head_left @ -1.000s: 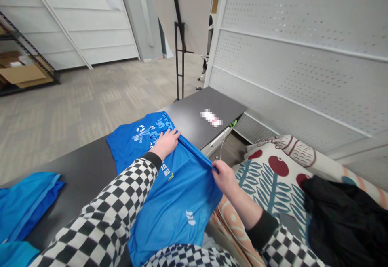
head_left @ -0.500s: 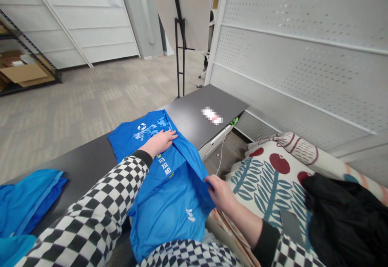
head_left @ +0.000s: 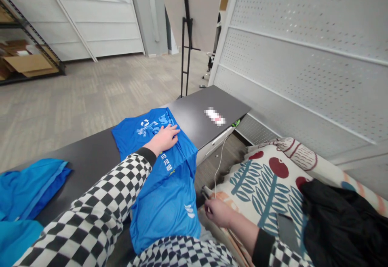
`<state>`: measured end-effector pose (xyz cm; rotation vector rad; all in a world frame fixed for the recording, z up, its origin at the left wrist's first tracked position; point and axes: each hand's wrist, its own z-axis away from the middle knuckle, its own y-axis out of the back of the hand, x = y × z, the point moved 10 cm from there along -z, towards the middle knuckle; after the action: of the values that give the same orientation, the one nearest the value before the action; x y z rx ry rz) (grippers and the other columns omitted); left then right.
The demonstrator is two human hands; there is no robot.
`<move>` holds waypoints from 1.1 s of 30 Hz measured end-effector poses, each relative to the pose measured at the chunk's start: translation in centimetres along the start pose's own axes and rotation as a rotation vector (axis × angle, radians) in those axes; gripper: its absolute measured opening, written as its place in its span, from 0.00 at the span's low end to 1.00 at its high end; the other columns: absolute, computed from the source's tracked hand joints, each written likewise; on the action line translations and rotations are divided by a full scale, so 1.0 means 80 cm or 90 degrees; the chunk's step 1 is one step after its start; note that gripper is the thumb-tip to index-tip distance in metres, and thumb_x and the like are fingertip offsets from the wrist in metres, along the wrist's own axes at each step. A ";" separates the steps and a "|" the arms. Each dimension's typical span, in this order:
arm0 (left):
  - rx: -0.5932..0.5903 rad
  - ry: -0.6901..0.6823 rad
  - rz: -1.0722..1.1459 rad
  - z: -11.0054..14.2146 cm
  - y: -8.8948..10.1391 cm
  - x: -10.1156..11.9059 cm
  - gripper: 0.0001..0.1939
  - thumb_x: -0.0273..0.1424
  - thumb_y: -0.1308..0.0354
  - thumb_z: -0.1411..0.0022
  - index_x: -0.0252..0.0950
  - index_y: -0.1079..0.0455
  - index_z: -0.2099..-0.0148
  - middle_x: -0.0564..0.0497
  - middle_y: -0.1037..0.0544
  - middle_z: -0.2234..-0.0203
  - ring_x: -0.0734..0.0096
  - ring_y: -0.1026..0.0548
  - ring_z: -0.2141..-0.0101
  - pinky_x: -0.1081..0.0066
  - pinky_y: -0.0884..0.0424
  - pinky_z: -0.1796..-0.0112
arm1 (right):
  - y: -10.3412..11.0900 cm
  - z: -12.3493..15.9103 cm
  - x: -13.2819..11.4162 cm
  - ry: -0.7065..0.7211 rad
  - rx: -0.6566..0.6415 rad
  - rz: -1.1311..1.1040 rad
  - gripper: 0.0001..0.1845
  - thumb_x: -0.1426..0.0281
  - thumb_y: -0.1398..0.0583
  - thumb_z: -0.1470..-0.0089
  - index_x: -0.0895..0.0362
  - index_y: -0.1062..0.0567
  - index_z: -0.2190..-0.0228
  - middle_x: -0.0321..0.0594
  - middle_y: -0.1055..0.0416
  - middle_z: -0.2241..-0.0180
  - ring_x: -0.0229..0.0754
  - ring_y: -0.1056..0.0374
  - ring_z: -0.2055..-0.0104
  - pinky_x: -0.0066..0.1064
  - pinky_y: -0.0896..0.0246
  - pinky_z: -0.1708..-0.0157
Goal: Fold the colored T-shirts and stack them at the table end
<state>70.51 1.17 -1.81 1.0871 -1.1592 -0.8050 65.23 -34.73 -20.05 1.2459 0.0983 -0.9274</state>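
Note:
A blue printed T-shirt [head_left: 165, 202] lies over the dark tabletop, its lower part hanging over the near edge toward my lap. It carries white lettering and a light logo. My left hand [head_left: 166, 138] rests flat on the shirt's upper part, fingers stretched out and touching the fabric. My right hand [head_left: 218, 212] is off to the right of the shirt, apart from it, with curled fingers and no cloth in them. A thin white cord [head_left: 218, 162] hangs from the table side and passes close to that hand.
More blue garments [head_left: 27, 190] lie at the table's left. A blurred-out white item [head_left: 215, 116] sits on the dark table [head_left: 212, 97]. At right, a patterned cover [head_left: 257, 178] bears a phone [head_left: 286, 226] and black cloth [head_left: 342, 214]. A perforated partition [head_left: 303, 57] stands behind.
My right hand has let go of the shirt's right edge and moved down. That edge now lies flatter, folded inward. My left hand stays on the shirt. The view has shifted slightly.

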 end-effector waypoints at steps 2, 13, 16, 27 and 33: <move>0.065 -0.006 0.035 0.027 0.017 0.006 0.29 0.35 0.52 0.22 0.40 0.30 0.24 0.44 0.37 0.22 0.46 0.42 0.22 0.36 0.49 0.24 | 0.030 -0.013 -0.015 0.011 0.022 0.014 0.06 0.73 0.37 0.39 0.53 0.22 0.69 0.37 0.23 0.71 0.42 0.29 0.69 0.30 0.43 0.67; 0.389 0.535 0.409 0.465 0.005 -0.133 0.17 0.44 0.47 0.28 0.40 0.22 0.61 0.53 0.22 0.75 0.65 0.23 0.73 0.70 0.26 0.70 | 0.082 0.015 -0.242 0.322 -0.040 -0.184 0.10 0.66 0.41 0.26 0.48 0.19 0.55 0.40 0.17 0.57 0.47 0.21 0.55 0.37 0.29 0.52; 0.407 0.550 0.431 0.517 -0.024 -0.104 0.18 0.47 0.44 0.29 0.41 0.23 0.63 0.52 0.19 0.73 0.63 0.20 0.68 0.69 0.26 0.65 | 0.071 0.012 -0.295 0.376 -0.050 -0.157 0.10 0.67 0.42 0.26 0.49 0.19 0.55 0.40 0.16 0.57 0.47 0.21 0.54 0.36 0.30 0.52; 0.092 0.467 0.164 0.481 -0.111 -0.029 0.15 0.46 0.40 0.26 0.40 0.23 0.51 0.42 0.15 0.55 0.54 0.16 0.54 0.62 0.25 0.57 | 0.015 -0.088 -0.377 0.181 0.037 -0.121 0.24 0.53 0.38 0.27 0.52 0.22 0.73 0.41 0.21 0.74 0.46 0.25 0.70 0.33 0.40 0.68; 0.102 0.380 0.178 0.466 -0.103 0.020 0.14 0.39 0.45 0.24 0.42 0.29 0.65 0.47 0.18 0.66 0.59 0.19 0.62 0.64 0.31 0.64 | -0.014 -0.107 -0.370 0.087 -0.061 -0.204 0.23 0.55 0.32 0.37 0.51 0.32 0.77 0.29 0.35 0.82 0.36 0.41 0.80 0.31 0.51 0.74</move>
<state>35.03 -11.79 -7.80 1.1579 -0.8433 -0.1447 48.86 -11.38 -8.24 1.2241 0.4563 -1.0973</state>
